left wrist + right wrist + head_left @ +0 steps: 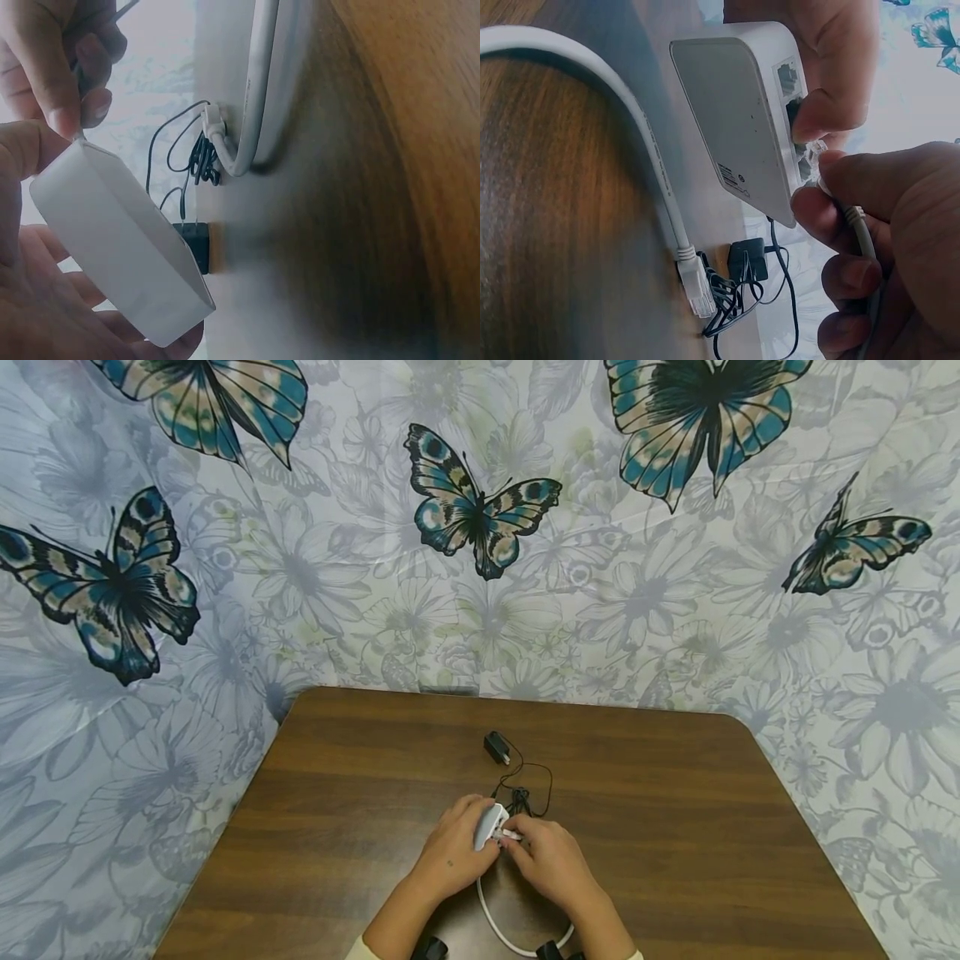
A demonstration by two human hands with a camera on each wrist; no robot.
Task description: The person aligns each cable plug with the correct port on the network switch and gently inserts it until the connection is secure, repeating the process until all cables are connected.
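A white network box (489, 828) with a row of ports is gripped by my left hand (453, 852), tilted above the table. In the right wrist view the ports of the box (731, 112) face my right hand (915, 202). That hand pinches a clear Ethernet plug (816, 159) between thumb and forefinger, right at one of the lower ports. The plug's grey-white cable (866, 240) runs back under the curled fingers. My left thumb lies by the ports and partly covers them. The cable's other plug (697, 285) lies on the table.
Beyond the hands, a black power adapter (495, 747) and its bundled thin black cord (519, 797) lie on the brown wooden table (360, 760). The white cable (491, 918) loops toward the near edge between the forearms. A butterfly-print cloth (637, 610) hangs behind the table.
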